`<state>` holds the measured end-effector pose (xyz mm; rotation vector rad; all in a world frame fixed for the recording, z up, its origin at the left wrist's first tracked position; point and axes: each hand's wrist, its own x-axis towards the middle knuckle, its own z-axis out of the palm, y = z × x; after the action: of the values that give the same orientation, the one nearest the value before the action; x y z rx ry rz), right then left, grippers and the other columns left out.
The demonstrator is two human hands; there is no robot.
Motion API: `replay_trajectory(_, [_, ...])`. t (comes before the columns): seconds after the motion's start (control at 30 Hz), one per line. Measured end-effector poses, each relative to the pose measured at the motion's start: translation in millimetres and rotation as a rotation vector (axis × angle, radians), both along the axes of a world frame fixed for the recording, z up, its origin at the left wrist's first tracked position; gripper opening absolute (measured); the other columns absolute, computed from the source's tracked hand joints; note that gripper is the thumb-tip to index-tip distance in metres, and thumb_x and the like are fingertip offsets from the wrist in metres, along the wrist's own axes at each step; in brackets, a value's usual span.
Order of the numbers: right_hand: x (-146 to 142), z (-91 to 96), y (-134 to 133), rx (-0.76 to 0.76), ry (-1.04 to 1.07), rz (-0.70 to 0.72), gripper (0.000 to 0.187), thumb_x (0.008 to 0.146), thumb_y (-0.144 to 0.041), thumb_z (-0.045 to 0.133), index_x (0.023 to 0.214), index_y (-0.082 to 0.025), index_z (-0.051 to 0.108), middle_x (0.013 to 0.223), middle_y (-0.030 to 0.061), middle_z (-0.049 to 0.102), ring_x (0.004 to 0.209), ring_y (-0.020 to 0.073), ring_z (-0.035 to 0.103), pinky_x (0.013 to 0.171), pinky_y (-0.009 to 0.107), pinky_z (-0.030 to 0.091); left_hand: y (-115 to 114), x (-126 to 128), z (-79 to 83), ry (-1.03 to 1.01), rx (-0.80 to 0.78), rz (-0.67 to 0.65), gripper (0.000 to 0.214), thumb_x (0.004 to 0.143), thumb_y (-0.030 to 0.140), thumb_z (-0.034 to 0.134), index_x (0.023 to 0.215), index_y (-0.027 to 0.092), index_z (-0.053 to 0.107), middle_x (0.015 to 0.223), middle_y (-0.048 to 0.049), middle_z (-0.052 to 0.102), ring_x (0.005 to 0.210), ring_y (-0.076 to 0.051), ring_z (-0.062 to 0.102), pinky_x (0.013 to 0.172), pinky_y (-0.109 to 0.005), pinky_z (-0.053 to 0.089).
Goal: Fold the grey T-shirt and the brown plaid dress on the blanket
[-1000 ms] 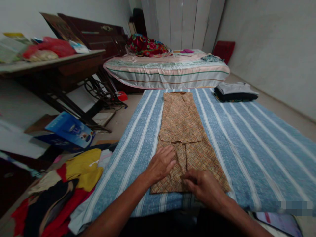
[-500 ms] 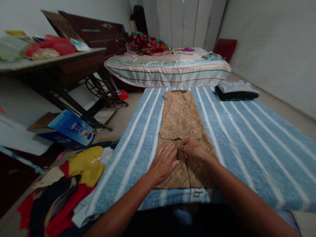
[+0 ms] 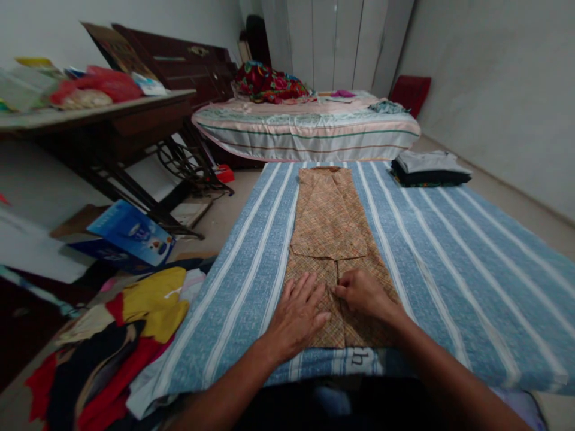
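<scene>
A brown checked garment (image 3: 330, 215), folded into a long narrow shape, lies on the blue-and-white striped cloth (image 3: 251, 251). Its near half has a seam or opening running down the middle. My left hand (image 3: 299, 314) rests flat on the near left part, fingers stretched out. Just right of the middle line, my right hand (image 3: 366, 293) has its fingers curled in a pinch on the garment's fabric. The fingertips' exact hold is partly hidden by the hand.
A folded stack of clothes (image 3: 430, 167) sits at the far right of the striped surface. Loose clothes (image 3: 155, 305) are heaped at the left, near a blue box (image 3: 132, 233). A sewing-machine table (image 3: 148, 102) stands left; a bed (image 3: 309, 131) is behind.
Both hands have come slightly nearer to me along the garment. The right hand has moved from the crosswise fold edge down along the middle seam, and that edge looks smoother.
</scene>
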<state>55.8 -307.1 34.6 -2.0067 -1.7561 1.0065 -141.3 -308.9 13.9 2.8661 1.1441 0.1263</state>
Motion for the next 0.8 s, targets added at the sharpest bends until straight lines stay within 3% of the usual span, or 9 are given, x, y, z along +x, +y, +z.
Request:
replay_trajectory(0.13, [-0.5,8.0,-17.4,0.119,-0.184,0.059,0.017,0.082,-0.029,0.056,0.072,-0.018,0.064,0.070,0.0027,0.066,0.065,0.0141,0.058,0.055,0.024,0.029,-7.1,0.0,2.2,-0.021,-0.003,0.011,0.052,0.089,0.040,0.049,0.135,0.016,0.043,0.147,-0.0165,0.036,0.138,-0.031,0.027,0.107,-0.055,0.029])
replay_trajectory(0.27, [7.9,13.0,-50.5,0.244,-0.226,0.198,0.013,0.086,-0.030,0.052,0.083,-0.020,0.061,0.072,0.0015,0.065,0.068,0.0148,0.058,0.059,0.024,0.032,-17.5,-7.0,4.5,-0.076,-0.008,-0.013,0.047,0.088,0.033,0.052,0.131,0.015,0.045,0.144,-0.0167,0.040,0.136,-0.030,0.032,0.106,-0.054,0.033])
replay_trajectory(0.37, [15.0,6.3,-84.3,0.449,-0.276,0.394,0.012,0.087,-0.024,0.048,0.085,-0.021,0.059,0.083,0.0040,0.064,0.076,0.0172,0.057,0.067,0.028,0.037,-30.1,-19.5,5.7,-0.114,-0.027,-0.101,0.047,0.087,0.029,0.053,0.131,0.014,0.044,0.142,-0.0163,0.044,0.134,-0.029,0.035,0.106,-0.053,0.035])
replay_trajectory(0.47, [16.3,-7.5,-107.8,0.688,-0.378,0.473,0.031,0.083,-0.012,0.043,0.110,-0.020,0.057,0.105,0.0088,0.064,0.092,0.0224,0.056,0.080,0.034,0.040,-40.5,-31.6,8.9,-0.108,-0.037,-0.162,0.048,0.087,0.027,0.053,0.132,0.016,0.043,0.141,-0.0147,0.046,0.133,-0.028,0.037,0.106,-0.053,0.037])
replay_trajectory(0.53, [13.3,-16.9,-112.8,0.817,-0.449,0.473,0.041,0.080,-0.010,0.042,0.119,-0.017,0.053,0.112,0.0110,0.062,0.098,0.0251,0.055,0.084,0.037,0.041,-44.8,-36.9,10.8,-0.102,-0.020,-0.178,0.049,0.086,0.025,0.053,0.133,0.017,0.042,0.142,-0.0134,0.045,0.133,-0.028,0.038,0.105,-0.053,0.038])
replay_trajectory(0.63, [6.2,-26.8,-110.3,0.937,-0.485,0.458,0.037,0.081,-0.012,0.042,0.115,-0.016,0.055,0.104,0.0109,0.065,0.092,0.0253,0.057,0.081,0.037,0.043,-49.4,-40.9,9.3,-0.114,0.034,-0.196,0.049,0.086,0.021,0.051,0.134,0.018,0.041,0.141,-0.0119,0.047,0.131,-0.027,0.041,0.104,-0.052,0.041])
replay_trajectory(0.8, [3.8,-29.9,-108.6,0.973,-0.416,0.430,0.031,0.079,-0.009,0.043,0.104,-0.016,0.059,0.096,0.0104,0.066,0.093,0.0239,0.056,0.080,0.036,0.045,-57.9,-43.2,0.6,-0.185,0.108,-0.204,0.046,0.087,0.012,0.042,0.133,0.018,0.045,0.135,-0.0113,0.053,0.129,-0.025,0.044,0.103,-0.048,0.043])
